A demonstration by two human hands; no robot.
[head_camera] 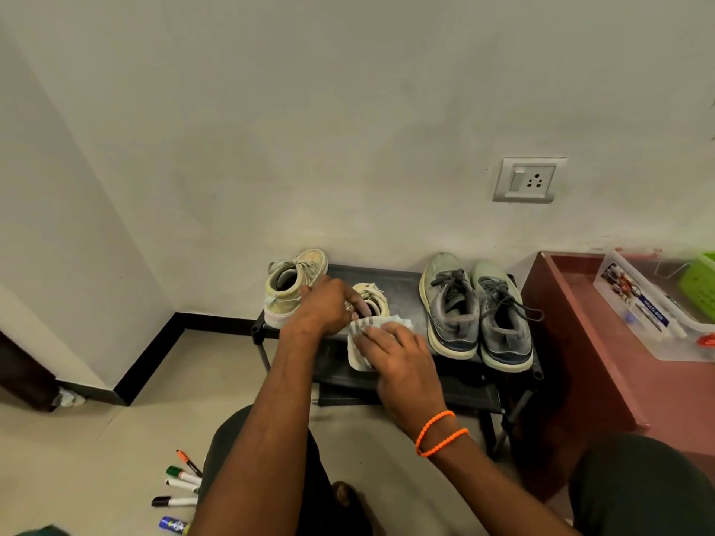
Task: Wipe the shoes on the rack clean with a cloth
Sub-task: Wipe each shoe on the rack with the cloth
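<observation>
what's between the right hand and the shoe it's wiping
In the head view, a pale cloth lies under the right hand, against the cream shoe.

Wall socket plate (pixel 529 180) at 1 o'clock, white, one switch. Maroon table (pixel 603 365) at 3 o'clock — carries clear plastic box (pixel 654 303) and green basket (pixel 701 279). Marker pens (pixel 180 482) on floor at 7 o'clock, blue tube (pixel 174 524) just below them.

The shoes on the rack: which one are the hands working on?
The second cream shoe from the left: the left hand grips its collar, the right hand presses the cloth on its heel.
</observation>
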